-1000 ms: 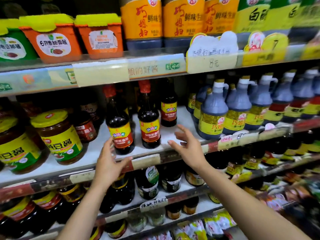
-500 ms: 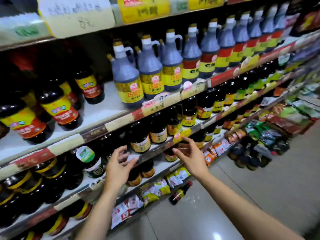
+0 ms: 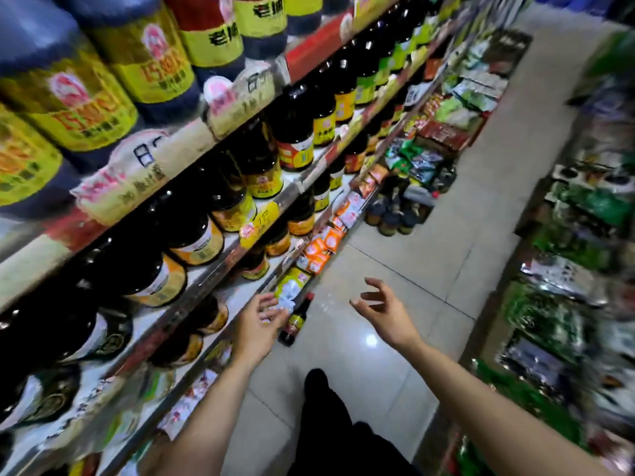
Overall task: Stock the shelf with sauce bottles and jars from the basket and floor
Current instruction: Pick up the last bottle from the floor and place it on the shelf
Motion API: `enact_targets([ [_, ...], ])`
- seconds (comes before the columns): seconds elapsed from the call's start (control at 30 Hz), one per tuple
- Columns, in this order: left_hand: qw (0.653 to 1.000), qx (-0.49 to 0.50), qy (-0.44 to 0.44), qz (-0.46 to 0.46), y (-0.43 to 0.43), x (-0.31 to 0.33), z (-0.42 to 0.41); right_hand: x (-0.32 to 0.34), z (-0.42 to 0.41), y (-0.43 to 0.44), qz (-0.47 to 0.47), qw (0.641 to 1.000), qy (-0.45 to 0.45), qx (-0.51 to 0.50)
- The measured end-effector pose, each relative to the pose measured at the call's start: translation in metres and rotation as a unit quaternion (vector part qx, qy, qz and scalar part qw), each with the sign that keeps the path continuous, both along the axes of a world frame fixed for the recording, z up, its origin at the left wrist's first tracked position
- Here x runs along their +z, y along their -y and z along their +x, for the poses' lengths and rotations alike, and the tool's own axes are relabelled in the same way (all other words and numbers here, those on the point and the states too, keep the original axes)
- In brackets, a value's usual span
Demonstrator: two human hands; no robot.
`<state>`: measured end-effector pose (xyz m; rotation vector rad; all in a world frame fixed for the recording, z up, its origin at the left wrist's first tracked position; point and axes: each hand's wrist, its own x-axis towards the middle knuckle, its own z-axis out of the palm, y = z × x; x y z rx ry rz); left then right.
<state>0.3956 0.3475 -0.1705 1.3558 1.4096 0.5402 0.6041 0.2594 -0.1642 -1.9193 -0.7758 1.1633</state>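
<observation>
Low beside the shelving, in the head view, a small dark sauce bottle (image 3: 297, 321) with a red cap sat on the tiled floor (image 3: 405, 255), just beside the bottom of the shelf (image 3: 220, 261), its cap pointing toward one o'clock. From so steep an angle it could not be told whether it stood or lay tilted.

The left hand (image 3: 256, 324) hung at the bottle's nine o'clock and overlapped its near side in the picture. Its fingers were loosely spread and held nothing. Blur against a white packet hid whether they touched the glass. The right hand (image 3: 385, 316) hovered at the bottle's three o'clock, apart from it, its fingers wide and curved, palm turned inward, empty. With one hand on each side, the pose looked like readiness to gather the bottle off the floor.

Toward twelve o'clock, farther along the aisle, a cluster of floor jars (image 3: 391, 218) stood against the shelf base, probably stock waiting its turn. No basket showed.

From eight to one o'clock the tiers carried shelf jars (image 3: 196, 235), their yellow and orange labels turned out to the aisle, presumably so shoppers could read them. Big jugs (image 3: 147, 63) stood above at eleven o'clock and orange packets (image 3: 321, 245) lay below. A dark trouser leg (image 3: 326, 424) stood at six o'clock, and a rack of bagged goods (image 3: 567, 276) filled three o'clock.
</observation>
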Motion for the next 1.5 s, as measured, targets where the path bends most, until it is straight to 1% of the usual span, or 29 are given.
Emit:
enact_targets([
  [0.17, 0.998, -0.03, -0.019, -0.048, -0.03, -0.042, 0.019, -0.027, 0.011, -0.004, -0.061, 0.997, -0.006, -0.054],
  [0.2, 0.997, -0.039, -0.025, -0.059, -0.038, -0.059, 0.026, -0.039, 0.017, -0.007, -0.077, 0.995, -0.006, -0.061],
  [0.33, 0.993, -0.069, -0.055, -0.083, -0.063, -0.102, 0.043, -0.077, 0.031, -0.02, -0.121, 0.991, -0.014, -0.064],
  [0.47, 0.992, -0.058, -0.068, -0.093, -0.087, -0.147, 0.057, -0.123, 0.048, -0.04, -0.144, 0.987, -0.026, -0.061],
  [0.57, 0.987, -0.063, -0.1, -0.11, -0.099, -0.192, 0.065, -0.173, 0.06, -0.058, -0.157, 0.985, -0.034, -0.059],
  [0.77, 0.972, -0.128, -0.152, -0.123, -0.112, -0.303, 0.071, -0.299, 0.061, -0.089, -0.18, 0.978, -0.089, -0.065],
  [0.87, 0.967, -0.138, -0.182, -0.112, -0.121, -0.368, 0.067, -0.372, 0.053, -0.1, -0.191, 0.974, -0.111, -0.057],
  [0.97, 0.96, -0.141, -0.199, -0.134, -0.127, -0.438, 0.058, -0.44, 0.045, -0.109, -0.202, 0.967, -0.143, -0.05],
  [1.03, 0.952, -0.147, -0.227, -0.143, -0.129, -0.481, 0.052, -0.483, 0.037, -0.115, -0.219, 0.961, -0.164, -0.047],
  [1.1, 0.944, -0.155, -0.251, -0.145, -0.131, -0.521, 0.047, -0.524, 0.029, -0.12, -0.229, 0.957, -0.172, -0.04],
  [1.17, 0.941, -0.162, -0.253, -0.157, -0.132, -0.555, 0.043, -0.557, 0.022, -0.124, -0.235, 0.953, -0.185, -0.038],
  [1.27, 0.924, -0.194, -0.301, -0.134, -0.133, -0.607, 0.04, -0.607, 0.007, -0.13, -0.237, 0.952, -0.195, -0.019],
  [1.37, 0.919, -0.181, -0.328, -0.122, -0.139, -0.644, 0.048, -0.652, -0.006, -0.138, -0.25, 0.95, -0.185, 0.02],
  [1.43, 0.919, -0.158, -0.342, -0.116, -0.142, -0.671, 0.055, -0.684, -0.013, -0.146, -0.251, 0.95, -0.185, 0.02],
  [1.5, 0.926, -0.135, -0.341, -0.092, -0.143, -0.687, 0.058, -0.699, -0.019, -0.157, -0.251, 0.951, -0.181, 0.016],
])
